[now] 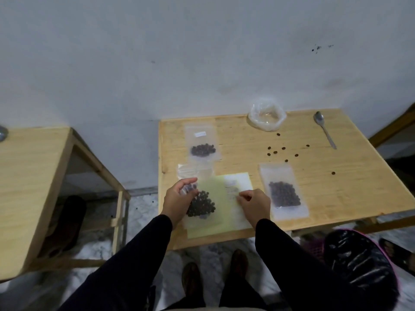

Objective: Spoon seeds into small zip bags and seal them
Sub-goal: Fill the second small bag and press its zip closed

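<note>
**Wooden table against a pale wall**

On the table [314, 187], the left hand [177, 203] grips a seed-filled bag [202, 206] at the near edge; the right hand [254, 204] pinches its other end. Another filled bag [284, 195] lies just right, loose seeds [283, 148] beyond, the spoon [324, 129] far right.

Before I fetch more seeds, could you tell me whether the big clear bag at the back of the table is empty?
Apparently empty: the big clear bag sits open and rolled down, with no dark seeds visible inside.
</note>
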Motion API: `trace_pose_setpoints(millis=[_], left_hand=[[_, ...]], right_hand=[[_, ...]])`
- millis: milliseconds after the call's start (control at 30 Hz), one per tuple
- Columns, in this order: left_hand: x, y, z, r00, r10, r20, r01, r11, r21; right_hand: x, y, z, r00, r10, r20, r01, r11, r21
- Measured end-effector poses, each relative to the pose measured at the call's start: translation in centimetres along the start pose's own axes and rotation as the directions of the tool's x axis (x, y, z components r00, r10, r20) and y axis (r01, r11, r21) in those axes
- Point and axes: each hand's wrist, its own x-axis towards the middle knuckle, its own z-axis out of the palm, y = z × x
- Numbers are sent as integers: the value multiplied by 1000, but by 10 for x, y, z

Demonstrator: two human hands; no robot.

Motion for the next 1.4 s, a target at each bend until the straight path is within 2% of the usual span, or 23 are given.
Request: trace_pose_setpoints(millis=[267, 467, 633, 1033, 1400], left_hand=[[2, 1, -2, 999, -37, -12, 37, 998, -56], [9, 23, -1, 999, 44, -11, -45, 997, -61], [10, 51, 5, 988, 151, 32, -147, 983, -113], [12, 97, 0, 956, 291, 45, -278, 941, -191], [18, 113, 5, 965, 227, -134, -250, 949, -191]], right_hand=[[0, -7, 2, 1000, -16, 15, 15, 1000, 13], [1, -48, -18, 999, -48, 20, 38, 934, 356], [3, -102, -31, 990, -143, -3, 128, 878, 461], [12, -142, -46, 958, -248, -141, 283, 892, 352], [19, -147, -51, 934, -309, -179, 352, 882, 314]])
